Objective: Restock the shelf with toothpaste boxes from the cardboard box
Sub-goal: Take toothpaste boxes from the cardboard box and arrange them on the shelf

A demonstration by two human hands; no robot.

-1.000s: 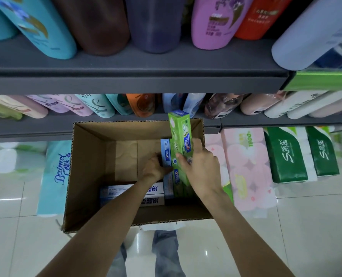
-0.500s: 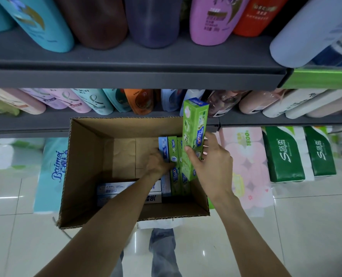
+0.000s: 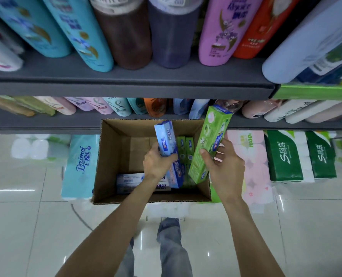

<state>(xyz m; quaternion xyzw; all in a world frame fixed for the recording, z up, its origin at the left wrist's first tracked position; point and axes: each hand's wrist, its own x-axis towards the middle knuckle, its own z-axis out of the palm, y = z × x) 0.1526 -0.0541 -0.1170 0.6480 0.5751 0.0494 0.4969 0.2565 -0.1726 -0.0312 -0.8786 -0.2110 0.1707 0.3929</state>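
An open cardboard box (image 3: 110,160) stands on the floor under the grey shelves. My right hand (image 3: 224,166) grips a long green toothpaste box (image 3: 210,144), tilted, its top end over the box's right wall. My left hand (image 3: 156,162) grips a blue toothpaste box (image 3: 167,144), raised above the carton's inside. Two green toothpaste boxes (image 3: 185,150) still stand upright in the carton between my hands. White-and-blue toothpaste boxes (image 3: 130,179) lie flat at the carton's near side, partly hidden by my left forearm.
Tall shampoo bottles (image 3: 220,31) crowd the upper grey shelf (image 3: 126,84); more bottles lie on the lower shelf (image 3: 46,122). Tissue packs (image 3: 282,154) sit right of the carton, a blue Baimei pack (image 3: 82,164) left. My legs (image 3: 170,244) stand on glossy tiles.
My left hand has taken hold of the blue box and lifted it out of the row. My right hand has carried the green box higher and rightward, tilting it.
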